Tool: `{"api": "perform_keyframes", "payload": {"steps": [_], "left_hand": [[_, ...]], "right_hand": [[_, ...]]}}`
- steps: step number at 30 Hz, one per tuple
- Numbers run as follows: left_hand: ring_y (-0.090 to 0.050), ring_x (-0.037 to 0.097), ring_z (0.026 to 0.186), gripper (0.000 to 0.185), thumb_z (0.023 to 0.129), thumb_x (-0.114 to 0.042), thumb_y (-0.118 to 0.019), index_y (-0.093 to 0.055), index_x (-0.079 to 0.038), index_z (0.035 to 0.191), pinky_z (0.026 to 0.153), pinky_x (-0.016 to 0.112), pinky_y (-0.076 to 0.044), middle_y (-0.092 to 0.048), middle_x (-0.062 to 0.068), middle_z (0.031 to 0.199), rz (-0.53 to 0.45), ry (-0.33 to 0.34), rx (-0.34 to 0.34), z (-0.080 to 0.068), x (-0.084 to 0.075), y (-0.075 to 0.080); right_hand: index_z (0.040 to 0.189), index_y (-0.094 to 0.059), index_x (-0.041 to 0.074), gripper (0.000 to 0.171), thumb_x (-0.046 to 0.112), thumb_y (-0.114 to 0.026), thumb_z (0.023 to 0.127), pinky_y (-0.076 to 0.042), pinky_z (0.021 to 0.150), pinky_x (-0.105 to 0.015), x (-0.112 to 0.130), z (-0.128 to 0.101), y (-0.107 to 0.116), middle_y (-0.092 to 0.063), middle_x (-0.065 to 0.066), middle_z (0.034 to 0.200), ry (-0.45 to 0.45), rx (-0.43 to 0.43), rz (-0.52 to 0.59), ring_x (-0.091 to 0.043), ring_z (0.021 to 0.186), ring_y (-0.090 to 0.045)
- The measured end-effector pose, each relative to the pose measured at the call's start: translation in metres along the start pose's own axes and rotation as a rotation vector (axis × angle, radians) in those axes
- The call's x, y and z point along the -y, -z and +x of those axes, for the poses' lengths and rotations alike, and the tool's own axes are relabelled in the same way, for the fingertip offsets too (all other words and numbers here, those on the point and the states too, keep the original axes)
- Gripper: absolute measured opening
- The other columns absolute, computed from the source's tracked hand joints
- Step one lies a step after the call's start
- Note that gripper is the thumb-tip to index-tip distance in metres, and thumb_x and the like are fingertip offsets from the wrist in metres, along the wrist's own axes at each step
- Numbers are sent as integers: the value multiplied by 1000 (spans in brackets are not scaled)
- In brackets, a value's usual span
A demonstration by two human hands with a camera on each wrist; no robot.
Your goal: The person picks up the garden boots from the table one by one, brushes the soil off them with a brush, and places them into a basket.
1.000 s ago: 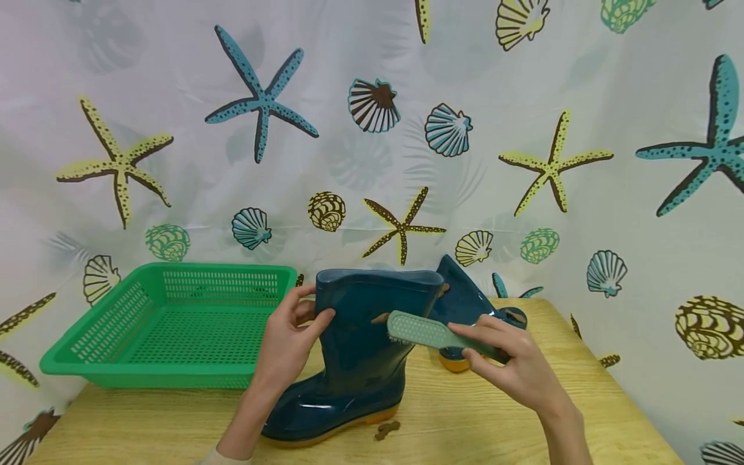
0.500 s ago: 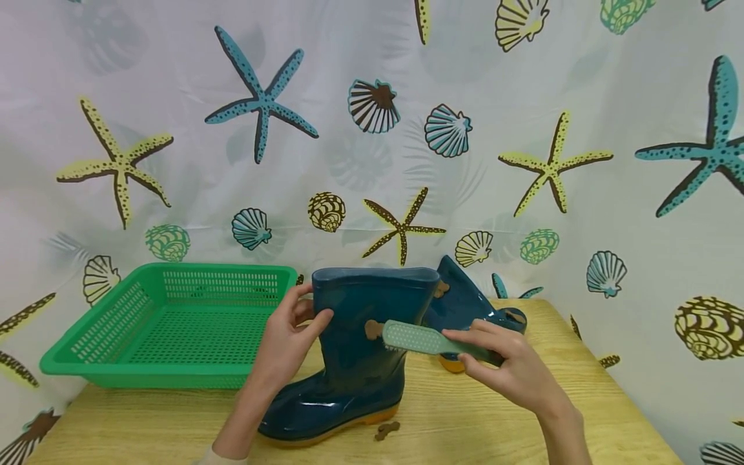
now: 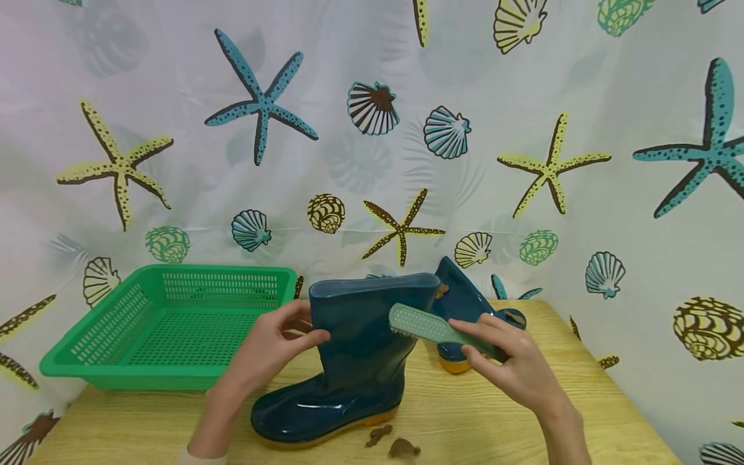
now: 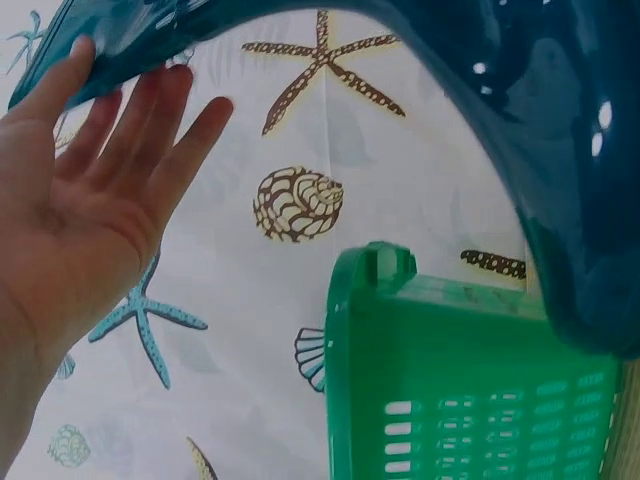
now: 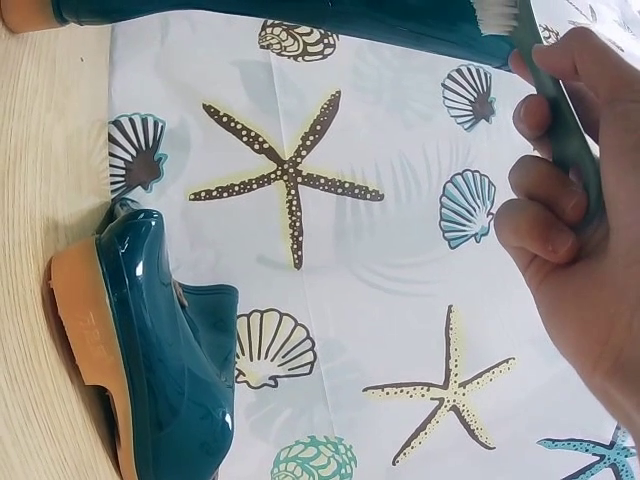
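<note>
Left hand (image 3: 273,345) fingers straight, bracing rain boot (image 3: 349,361) shaft upright; right hand (image 3: 511,368) fingers clamped round scrub brush (image 3: 427,328), bristles against shaft.

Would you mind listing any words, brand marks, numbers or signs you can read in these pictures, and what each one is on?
No text can be read anywhere.
Second boot: its tan sole carries faint embossed marks, too blurred to read.
Upright boot, brush, green basket: no lettering shows.
Curtain: only starfish and shell prints.
</note>
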State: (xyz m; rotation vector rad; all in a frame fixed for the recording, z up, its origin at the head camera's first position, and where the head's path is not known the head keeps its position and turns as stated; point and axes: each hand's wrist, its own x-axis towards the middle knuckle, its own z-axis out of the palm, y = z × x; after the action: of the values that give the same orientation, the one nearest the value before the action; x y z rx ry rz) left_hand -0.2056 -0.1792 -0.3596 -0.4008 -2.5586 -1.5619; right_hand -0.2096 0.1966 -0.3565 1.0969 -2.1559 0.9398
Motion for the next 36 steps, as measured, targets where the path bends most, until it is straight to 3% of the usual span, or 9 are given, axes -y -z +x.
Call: {"api": "perform_keyframes", "payload": {"steps": [8,11,17,23,36], "left_hand": [[-67,20,101,42,84,-37,-80,-63,-15,116,82,35,-58,-67,3,106,127,30,336,1,6,3],[-67,17,94,41,85,-36,-80,-65,-14,116,76,33,-57,-68,1,101,149,26,388,4,7,0],[-69,14,83,28,85,-29,-80,-70,-15,108,72,31,-57,-72,-2,92,103,-13,394,5,6,-3],[-71,21,82,19,86,-27,-79,-72,-17,100,71,29,-57,-74,-4,87,67,-37,382,4,11,-5],[-70,12,83,12,89,-35,-74,-74,-25,96,75,28,-56,-73,-8,88,76,-79,257,5,14,-11]], "right_hand": [[124,-70,12,50,-9,-73,79,-30,51,-14,1,1,-1,-48,14,82,12,-7,-44,3,60,-28],[124,-70,13,50,-8,-73,80,-30,52,-14,0,0,-1,-47,16,82,-7,-3,-63,4,60,-28],[125,-70,14,49,-7,-73,81,-30,51,-14,-1,-1,0,-45,17,81,-28,9,-81,5,59,-27],[125,-70,14,48,-7,-72,82,-30,51,-14,0,-1,0,-46,16,80,-36,21,-66,4,59,-27],[124,-70,13,48,-6,-75,80,-30,51,-14,0,0,-2,-46,11,79,1,-4,-70,4,60,-28]]}}
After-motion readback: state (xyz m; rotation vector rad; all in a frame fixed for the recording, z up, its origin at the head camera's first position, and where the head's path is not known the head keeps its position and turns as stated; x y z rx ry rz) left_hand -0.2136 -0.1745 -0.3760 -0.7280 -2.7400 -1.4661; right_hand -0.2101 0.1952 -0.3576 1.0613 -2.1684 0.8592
